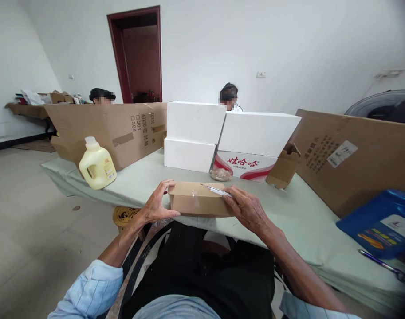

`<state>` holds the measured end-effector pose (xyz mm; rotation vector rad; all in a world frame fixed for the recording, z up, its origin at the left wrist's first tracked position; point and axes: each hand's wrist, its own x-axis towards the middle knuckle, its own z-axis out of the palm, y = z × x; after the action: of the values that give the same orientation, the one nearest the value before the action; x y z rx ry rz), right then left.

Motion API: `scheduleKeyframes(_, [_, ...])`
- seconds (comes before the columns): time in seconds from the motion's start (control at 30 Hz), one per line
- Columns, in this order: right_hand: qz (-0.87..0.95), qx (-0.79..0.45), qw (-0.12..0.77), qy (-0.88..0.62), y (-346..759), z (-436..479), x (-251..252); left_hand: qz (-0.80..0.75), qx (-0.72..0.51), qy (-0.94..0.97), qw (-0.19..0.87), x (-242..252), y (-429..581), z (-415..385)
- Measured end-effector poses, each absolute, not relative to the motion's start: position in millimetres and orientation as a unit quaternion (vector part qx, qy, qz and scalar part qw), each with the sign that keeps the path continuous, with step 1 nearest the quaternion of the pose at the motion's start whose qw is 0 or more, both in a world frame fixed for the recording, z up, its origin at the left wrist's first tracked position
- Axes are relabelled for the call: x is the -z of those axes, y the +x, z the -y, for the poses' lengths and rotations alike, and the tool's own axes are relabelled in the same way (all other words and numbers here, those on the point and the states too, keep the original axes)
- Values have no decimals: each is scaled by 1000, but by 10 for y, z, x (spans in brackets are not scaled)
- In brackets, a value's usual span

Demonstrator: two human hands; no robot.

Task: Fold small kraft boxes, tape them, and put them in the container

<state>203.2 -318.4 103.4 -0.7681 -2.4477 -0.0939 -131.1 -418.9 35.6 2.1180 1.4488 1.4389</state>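
A small brown cardboard box (202, 206) lies at the table's front edge with its long side toward me. My left hand (159, 204) grips the box's left end, thumb at the lower front and fingers at the top. My right hand (247, 207) is closed around a thin white-handled knife (216, 190) and rests at the box's right end. The knife's narrow tip points left over the top face. A small shiny patch, perhaps tape, shows on the box's front upper edge.
Behind stand stacked white boxes (195, 122), a red-and-white box (245, 166) and a clear bag (221, 174). A yellow jug (97, 166) is left; a blue container (382, 221) and pen (382, 263) are right. Large cardboard sheets flank the table. Two people sit beyond.
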Motion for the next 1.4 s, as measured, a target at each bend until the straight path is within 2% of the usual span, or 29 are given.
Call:
scheduleKeyframes(0.17, [933,27,248,-259,2011,3250,-1107,-489,-478,723,97,-397,-1297,4191])
scheduleKeyframes(0.3, [947,64,212,-232,1976,3263,-1210,-487,-476,727,92,-416,-1286,4194])
scheduleKeyframes(0.57, [955,83,186,-217,1958,3237,-1215,-478,-479,731,87,-391,-1280,4201])
scheduleKeyframes(0.67, [947,60,209,-235,1987,3209,-1194,-481,-477,731,85,-382,-1279,4206])
scheduleKeyframes(0.93, [855,-1,367,-367,1967,2952,-992,-486,-465,735,90,-404,-1304,4219])
scheduleKeyframes(1.03, [838,-70,379,-386,1897,2868,-893,-510,-429,742,72,-481,-1316,4246])
scheduleKeyframes(1.13, [824,-131,383,-397,1828,2835,-847,-550,-377,746,9,-617,-1271,4272])
scheduleKeyframes(1.27, [813,-146,397,-400,1778,2849,-837,-560,-335,754,-72,-799,-1114,4223])
scheduleKeyframes(1.4, [808,-140,410,-400,1780,2876,-804,-551,-308,769,-98,-870,-971,4104])
